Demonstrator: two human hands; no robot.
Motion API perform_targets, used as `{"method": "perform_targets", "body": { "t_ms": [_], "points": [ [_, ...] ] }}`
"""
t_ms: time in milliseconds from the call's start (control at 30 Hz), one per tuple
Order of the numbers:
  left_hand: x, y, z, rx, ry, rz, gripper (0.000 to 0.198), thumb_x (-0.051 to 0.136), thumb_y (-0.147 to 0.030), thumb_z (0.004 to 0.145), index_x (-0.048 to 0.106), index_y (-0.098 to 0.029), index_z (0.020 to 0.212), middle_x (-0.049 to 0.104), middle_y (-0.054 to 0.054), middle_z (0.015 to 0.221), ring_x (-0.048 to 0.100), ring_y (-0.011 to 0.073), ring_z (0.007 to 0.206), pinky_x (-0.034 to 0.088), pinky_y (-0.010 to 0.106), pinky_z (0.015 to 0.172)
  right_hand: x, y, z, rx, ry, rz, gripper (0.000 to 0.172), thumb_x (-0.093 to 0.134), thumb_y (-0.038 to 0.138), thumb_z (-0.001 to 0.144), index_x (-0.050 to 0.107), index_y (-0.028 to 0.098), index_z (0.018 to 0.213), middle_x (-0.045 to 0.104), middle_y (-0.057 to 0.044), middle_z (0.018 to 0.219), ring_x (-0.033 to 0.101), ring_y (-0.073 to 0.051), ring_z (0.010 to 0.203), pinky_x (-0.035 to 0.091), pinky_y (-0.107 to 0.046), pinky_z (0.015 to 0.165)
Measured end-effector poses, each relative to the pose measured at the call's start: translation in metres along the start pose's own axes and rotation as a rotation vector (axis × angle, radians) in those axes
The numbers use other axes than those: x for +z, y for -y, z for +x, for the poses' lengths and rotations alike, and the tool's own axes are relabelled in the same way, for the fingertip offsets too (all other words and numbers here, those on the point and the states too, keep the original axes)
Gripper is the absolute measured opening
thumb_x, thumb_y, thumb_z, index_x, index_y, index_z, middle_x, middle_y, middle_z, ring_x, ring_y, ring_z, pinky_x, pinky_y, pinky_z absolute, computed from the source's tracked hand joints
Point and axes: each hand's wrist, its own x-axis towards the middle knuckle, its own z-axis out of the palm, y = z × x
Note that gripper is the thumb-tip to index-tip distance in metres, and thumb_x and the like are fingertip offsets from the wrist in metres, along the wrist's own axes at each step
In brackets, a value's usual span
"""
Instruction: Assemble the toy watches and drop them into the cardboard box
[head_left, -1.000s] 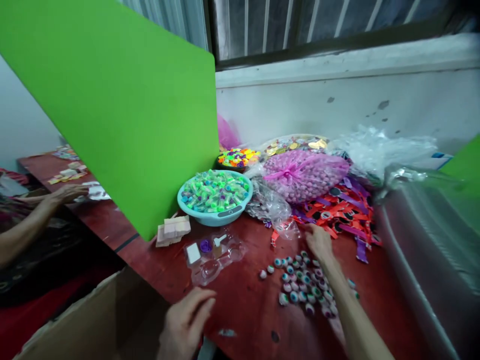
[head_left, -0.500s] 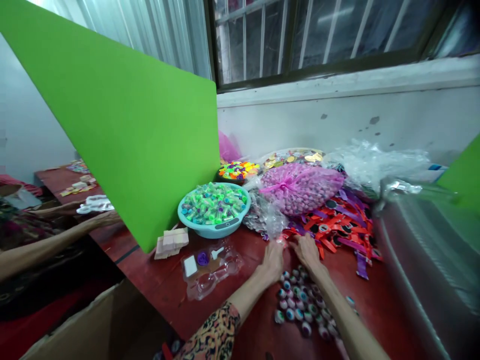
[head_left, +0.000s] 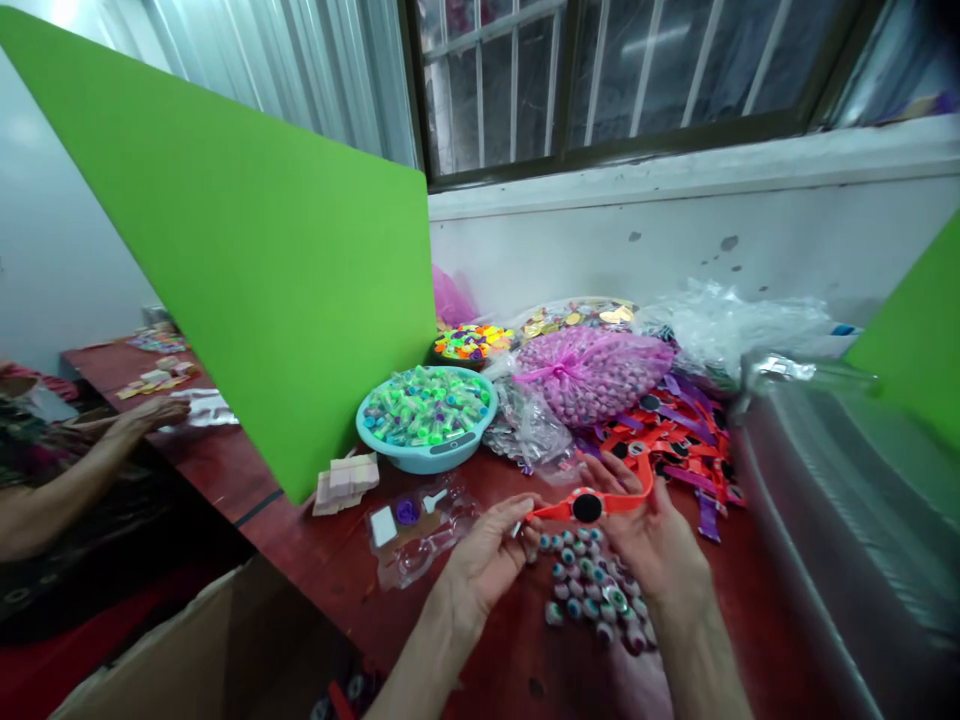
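Note:
An orange toy watch (head_left: 589, 505) with a round black face is stretched between my two hands above the red table (head_left: 495, 640). My left hand (head_left: 487, 550) pinches its left strap end. My right hand (head_left: 660, 535) grips the right strap end, fingers curled round it. Under the watch lies a cluster of small eyeball-like balls (head_left: 596, 590). A pile of orange and purple watches (head_left: 675, 445) sits just beyond my right hand.
A clear plastic blister tray (head_left: 420, 525) lies left of my hands. A blue bowl of green tubes (head_left: 426, 408), a pink net bag (head_left: 592, 375), clear bags and a green divider (head_left: 247, 260) stand behind. Another person's arm (head_left: 82, 470) rests at the far left. A cardboard box (head_left: 210, 650) sits below.
Both hands were down at the watch pile; they have now pulled back and lifted one orange watch, held by its strap ends over the balls.

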Motion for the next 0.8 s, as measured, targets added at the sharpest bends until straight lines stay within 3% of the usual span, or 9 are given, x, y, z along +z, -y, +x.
{"method": "perform_targets", "body": {
  "t_ms": [133,267,367,467,533,600,667,800],
  "points": [
    [-0.016,0.005,-0.027,0.023,-0.117,-0.129,0.031,0.046,-0.004,0.090,0.066,-0.003,0.066,0.064,0.010,0.070,0.061,0.0074,0.057,0.052,0.015,0.054,0.015,-0.007,-0.040,-0.075,-0.141,0.295,0.030,0.067,0.046,0.078,0.068,0.017,0.088,0.066,0.000,0.074,0.064,-0.011,0.071,0.054,-0.020,0.068],
    [-0.032,0.012,-0.040,0.206,-0.215,-0.164,0.026,0.051,0.007,0.082,0.066,-0.007,0.068,0.066,0.006,0.070,0.063,0.0071,0.061,0.053,0.015,0.060,0.024,-0.024,-0.062,-0.049,-0.183,0.308,0.023,0.080,0.033,0.065,0.066,0.018,0.076,0.058,0.006,0.058,0.058,-0.007,0.055,0.053,-0.017,0.063],
    [-0.044,0.016,-0.044,0.356,-0.261,-0.123,0.010,0.071,0.000,0.069,0.067,-0.009,0.069,0.064,0.001,0.059,0.056,0.0075,0.048,0.045,0.014,0.045,0.032,-0.041,-0.074,-0.170,-0.329,0.015,0.029,0.074,0.043,0.069,0.067,0.017,0.080,0.068,-0.001,0.067,0.065,-0.015,0.065,0.055,-0.027,0.065],
    [-0.055,0.016,-0.043,0.515,-0.303,-0.088,0.018,0.082,-0.017,0.060,0.068,-0.012,0.070,0.063,-0.001,0.058,0.053,0.0068,0.048,0.042,0.014,0.045,0.040,-0.057,-0.085,-0.552,-0.575,-0.544,0.038,0.062,0.046,0.080,0.070,0.013,0.096,0.073,-0.010,0.084,0.067,-0.023,0.079,0.052,-0.037,0.078],
    [-0.062,0.014,-0.042,0.667,-0.348,-0.009,0.020,0.082,-0.025,0.062,0.069,-0.013,0.072,0.064,-0.002,0.063,0.055,0.0068,0.056,0.044,0.014,0.054,0.043,-0.067,-0.092,-0.802,-0.609,-0.795,0.040,0.058,0.041,0.084,0.068,0.010,0.108,0.072,-0.013,0.095,0.066,-0.024,0.088,0.048,-0.039,0.087],
    [-0.068,0.012,-0.041,0.800,-0.401,0.132,0.021,0.078,-0.030,0.067,0.071,-0.013,0.077,0.064,-0.002,0.064,0.053,0.0068,0.056,0.042,0.014,0.053,0.044,-0.073,-0.100,-0.892,-0.445,-0.857,0.040,0.057,0.037,0.085,0.065,0.012,0.115,0.071,-0.012,0.099,0.066,-0.023,0.088,0.049,-0.037,0.086],
    [-0.071,0.011,-0.042,0.847,-0.442,0.260,0.023,0.074,-0.032,0.070,0.072,-0.014,0.084,0.065,0.000,0.065,0.052,0.0077,0.053,0.041,0.016,0.050,0.045,-0.076,-0.108,-0.833,-0.196,-0.819,0.038,0.060,0.037,0.084,0.066,0.018,0.116,0.072,-0.007,0.092,0.066,-0.020,0.082,0.052,-0.031,0.076],
    [-0.068,0.014,-0.053,0.722,-0.405,0.411,0.027,0.073,-0.026,0.070,0.072,-0.014,0.094,0.072,0.005,0.074,0.062,0.0146,0.062,0.047,0.021,0.058,0.048,-0.078,-0.117,-0.620,0.184,-0.791,0.028,0.072,0.034,0.074,0.074,0.026,0.101,0.066,-0.001,0.069,0.062,-0.015,0.061,0.048,-0.021,0.054]
  ]
}}
